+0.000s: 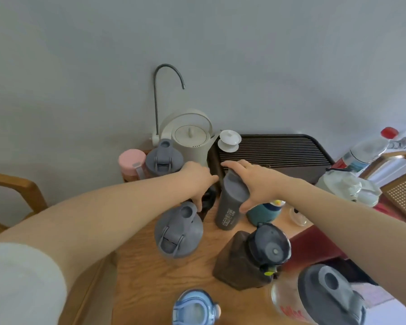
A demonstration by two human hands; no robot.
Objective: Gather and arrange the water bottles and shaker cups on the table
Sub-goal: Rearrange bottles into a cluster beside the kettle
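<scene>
My right hand (pixel 253 181) grips the top of a tall dark grey bottle (pixel 229 212) standing mid-table. My left hand (pixel 195 181) closes over a black bottle (pixel 208 202) just left of it, mostly hidden by my fingers. A grey-lidded shaker cup (pixel 177 231) stands in front of my left hand. Further back sit another grey-lidded shaker (pixel 163 158) and a pink-lidded bottle (pixel 131 161). A dark brown bottle with a black cap (pixel 251 261), a clear shaker with red print (pixel 314 299), a blue-lidded bottle (pixel 195 308) and a teal bottle (pixel 264 212) stand nearer.
A cream kettle (pixel 190 139) and a curved tap (pixel 157 90) stand at the wall. A dark slatted tea tray (pixel 279 151) carries a white lidded cup (pixel 229 140). Glassware (pixel 349 186) and a red-capped plastic bottle (pixel 370 148) lie right. Wooden chairs flank the table (pixel 138 289).
</scene>
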